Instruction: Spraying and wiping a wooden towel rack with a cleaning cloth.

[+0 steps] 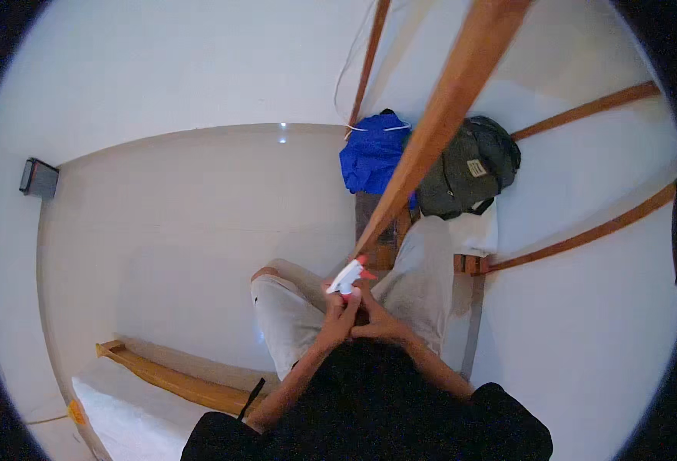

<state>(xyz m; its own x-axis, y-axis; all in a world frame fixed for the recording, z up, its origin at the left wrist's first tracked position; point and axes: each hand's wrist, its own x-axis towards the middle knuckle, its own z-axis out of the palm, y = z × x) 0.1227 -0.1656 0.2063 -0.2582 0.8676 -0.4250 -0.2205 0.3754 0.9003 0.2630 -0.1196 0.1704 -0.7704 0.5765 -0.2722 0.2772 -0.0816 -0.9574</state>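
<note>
Close to my lap is a spray bottle with a white and red trigger head. My left hand is closed around it just below the head, thumb pointing up. My right hand is wrapped about the bottle from the other side, lower down, with its fingers partly hidden. The bottle's body is mostly covered by both hands and cannot be made out. The trigger head sits right at the lower end of a wooden post, as seen from here; whether they touch, I cannot tell.
A blue bag and a dark green backpack rest on a low wooden rack behind the post. White cloth lies under the backpack. Slanting wooden bars run along the right. A wooden-edged bed stands at lower left, a grey box far left.
</note>
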